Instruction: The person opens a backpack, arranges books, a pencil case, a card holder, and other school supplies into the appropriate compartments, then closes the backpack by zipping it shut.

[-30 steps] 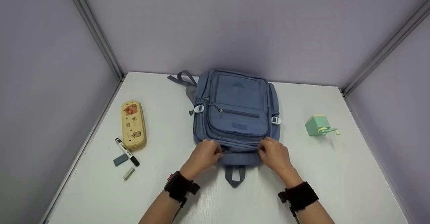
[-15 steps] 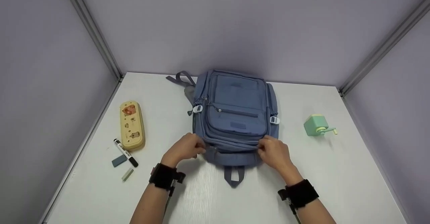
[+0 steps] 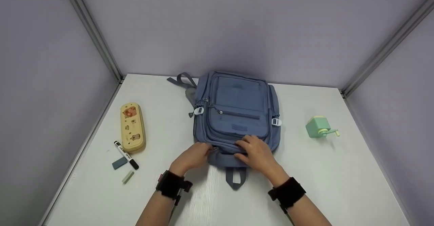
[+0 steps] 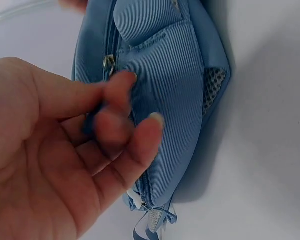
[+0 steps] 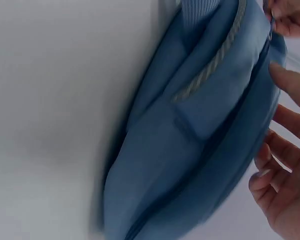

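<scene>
A blue backpack (image 3: pixel 239 95) lies on the white table with its front pocket up and its top toward the person. At the near left corner of the bag, the left hand (image 3: pixel 191 157) pinches a zipper pull; the metal zipper slider (image 4: pixel 109 64) shows just beyond the thumb in the left wrist view. The right hand (image 3: pixel 257 154) rests on the bag's near edge, fingers spread and slightly bent, holding nothing. Below the hands, the dark carry loop (image 3: pixel 236 182) lies toward the person.
To the left lie a yellow pencil case (image 3: pixel 132 127), a whiteboard marker (image 3: pixel 126 155), a blue-grey block (image 3: pixel 119 163) and a small pale green block (image 3: pixel 128 177). A green pencil sharpener with a crank (image 3: pixel 318 127) stands at right. Grey-white walls (image 3: pixel 217 26) enclose the table.
The left hand moved left along the bag's near edge, then slightly back right to the corner. The right hand let go of the right corner and moved left to the middle of the edge.
</scene>
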The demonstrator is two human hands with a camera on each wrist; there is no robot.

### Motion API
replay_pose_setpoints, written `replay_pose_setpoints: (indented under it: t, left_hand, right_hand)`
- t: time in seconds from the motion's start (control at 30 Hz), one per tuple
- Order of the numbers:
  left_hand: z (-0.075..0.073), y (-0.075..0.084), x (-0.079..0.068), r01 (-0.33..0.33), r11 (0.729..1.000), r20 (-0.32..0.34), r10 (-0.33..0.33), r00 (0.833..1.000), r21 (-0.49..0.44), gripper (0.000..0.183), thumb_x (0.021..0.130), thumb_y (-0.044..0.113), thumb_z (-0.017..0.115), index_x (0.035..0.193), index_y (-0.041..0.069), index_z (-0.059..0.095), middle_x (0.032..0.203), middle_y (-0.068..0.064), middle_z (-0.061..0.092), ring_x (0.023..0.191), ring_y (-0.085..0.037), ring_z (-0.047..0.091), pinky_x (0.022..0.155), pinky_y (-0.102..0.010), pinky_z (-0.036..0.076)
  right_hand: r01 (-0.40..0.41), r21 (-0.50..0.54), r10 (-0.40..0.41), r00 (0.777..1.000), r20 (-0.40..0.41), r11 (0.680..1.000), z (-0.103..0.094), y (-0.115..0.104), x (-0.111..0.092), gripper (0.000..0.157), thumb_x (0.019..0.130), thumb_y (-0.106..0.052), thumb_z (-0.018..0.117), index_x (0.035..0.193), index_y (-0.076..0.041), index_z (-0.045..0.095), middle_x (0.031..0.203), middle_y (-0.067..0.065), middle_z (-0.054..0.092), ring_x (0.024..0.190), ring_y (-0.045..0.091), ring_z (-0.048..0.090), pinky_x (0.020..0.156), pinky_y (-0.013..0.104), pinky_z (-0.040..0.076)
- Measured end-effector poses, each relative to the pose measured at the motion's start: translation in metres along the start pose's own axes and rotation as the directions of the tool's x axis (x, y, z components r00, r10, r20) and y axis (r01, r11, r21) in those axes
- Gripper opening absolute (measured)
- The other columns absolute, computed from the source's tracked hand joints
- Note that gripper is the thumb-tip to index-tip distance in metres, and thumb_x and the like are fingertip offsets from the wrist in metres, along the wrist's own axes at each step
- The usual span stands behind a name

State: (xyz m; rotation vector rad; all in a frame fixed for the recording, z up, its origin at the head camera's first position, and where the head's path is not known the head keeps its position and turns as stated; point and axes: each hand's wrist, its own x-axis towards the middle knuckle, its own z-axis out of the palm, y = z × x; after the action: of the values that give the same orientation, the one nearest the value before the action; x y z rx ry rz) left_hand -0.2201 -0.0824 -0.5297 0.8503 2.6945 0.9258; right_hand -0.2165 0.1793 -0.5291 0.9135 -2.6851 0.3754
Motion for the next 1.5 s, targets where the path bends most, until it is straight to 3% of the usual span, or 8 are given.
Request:
replay_pose_setpoints:
  t: [0.1, 0.2, 0.33, 0.43, 0.7, 0.83, 1.13, 1.5]
  left_hand:
    - [0.005, 0.003, 0.0, 0.033, 0.999, -0.039, -0.031, 0.999, 0.037, 0.019, 0.098, 0.006, 0.054, 0.083, 0.006, 0.064, 0.074, -0.003, 0.061, 0.068, -0.017, 0.058, 0.063, -0.037, 0.048]
    - [0.011, 0.007, 0.001, 0.064, 0.989, -0.126, -0.047, 0.991, 0.134, 0.022, 0.098, 0.018, 0.059, 0.077, 0.011, 0.062, 0.068, 0.0, 0.059, 0.062, -0.018, 0.058, 0.056, -0.036, 0.047]
    - [0.016, 0.01, 0.001, 0.106, 0.952, -0.262, -0.027, 0.965, 0.289, 0.023, 0.093, 0.024, 0.068, 0.073, 0.014, 0.064, 0.067, -0.001, 0.063, 0.06, -0.021, 0.062, 0.049, -0.037, 0.047]
    - [0.016, 0.013, -0.002, 0.136, 0.938, -0.326, -0.027, 0.945, 0.319, 0.02, 0.09, 0.022, 0.072, 0.072, 0.014, 0.068, 0.068, -0.003, 0.066, 0.06, -0.024, 0.064, 0.048, -0.039, 0.049]
    - [0.005, 0.008, -0.01, 0.173, 0.949, -0.343, -0.075, 0.936, 0.264, 0.04, 0.086, 0.021, 0.076, 0.053, 0.018, 0.054, 0.059, -0.002, 0.06, 0.054, -0.025, 0.061, 0.044, -0.038, 0.046]
    - [0.001, -0.001, -0.012, 0.222, 0.937, -0.376, -0.109, 0.92, 0.269, 0.034, 0.085, 0.021, 0.077, 0.056, 0.015, 0.06, 0.058, -0.003, 0.06, 0.052, -0.025, 0.06, 0.043, -0.038, 0.046]
    - [0.002, -0.02, -0.009, 0.266, 0.909, -0.453, -0.099, 0.886, 0.32, 0.021, 0.083, 0.021, 0.078, 0.066, 0.01, 0.073, 0.061, -0.011, 0.065, 0.052, -0.031, 0.062, 0.042, -0.043, 0.048]
    - [0.001, -0.042, 0.007, 0.328, 0.89, -0.498, -0.139, 0.856, 0.315, 0.022, 0.085, 0.009, 0.069, 0.064, 0.002, 0.07, 0.063, -0.017, 0.065, 0.053, -0.034, 0.063, 0.045, -0.046, 0.049]
  right_hand:
    - [0.032, -0.014, -0.032, 0.999, -0.028, 0.999, 0.01, -0.008, 0.012, 0.039, 0.084, -0.038, 0.077, 0.113, -0.012, 0.073, 0.103, 0.005, 0.064, 0.091, 0.025, 0.06, 0.076, 0.042, 0.05]
    - [0.049, -0.008, -0.05, 0.996, -0.07, 0.999, 0.017, -0.014, 0.021, 0.034, 0.084, -0.036, 0.078, 0.108, -0.012, 0.075, 0.1, 0.006, 0.068, 0.089, 0.025, 0.063, 0.074, 0.042, 0.052]
    - [0.065, 0.039, -0.061, 0.993, -0.106, 0.997, 0.023, -0.016, 0.024, 0.025, 0.084, -0.031, 0.077, 0.099, -0.011, 0.078, 0.093, 0.005, 0.072, 0.083, 0.023, 0.068, 0.07, 0.04, 0.055]
    - [0.064, 0.057, -0.057, 0.993, -0.108, 0.996, 0.023, -0.016, 0.023, 0.019, 0.087, -0.029, 0.075, 0.095, -0.013, 0.079, 0.091, 0.003, 0.074, 0.082, 0.021, 0.069, 0.069, 0.04, 0.056]
    - [0.062, 0.077, -0.056, 0.996, -0.072, 0.995, 0.017, -0.012, 0.016, 0.014, 0.091, -0.026, 0.07, 0.087, -0.015, 0.078, 0.088, -0.002, 0.074, 0.082, 0.018, 0.071, 0.068, 0.039, 0.056]
    - [0.047, 0.09, -0.042, 0.997, -0.058, 0.995, 0.013, -0.009, 0.014, 0.013, 0.091, -0.024, 0.071, 0.091, -0.015, 0.079, 0.091, -0.001, 0.075, 0.084, 0.017, 0.071, 0.07, 0.037, 0.057]
    - [0.094, 0.077, -0.091, 0.995, -0.047, 0.993, 0.009, -0.006, 0.007, 0.009, 0.09, -0.018, 0.072, 0.091, -0.012, 0.079, 0.092, 0.0, 0.074, 0.085, 0.018, 0.071, 0.07, 0.037, 0.057]
    - [0.155, 0.099, -0.153, 0.988, -0.027, 0.983, 0.008, -0.005, 0.006, 0.009, 0.09, -0.015, 0.071, 0.094, -0.01, 0.078, 0.093, 0.001, 0.074, 0.084, 0.018, 0.071, 0.069, 0.036, 0.057]
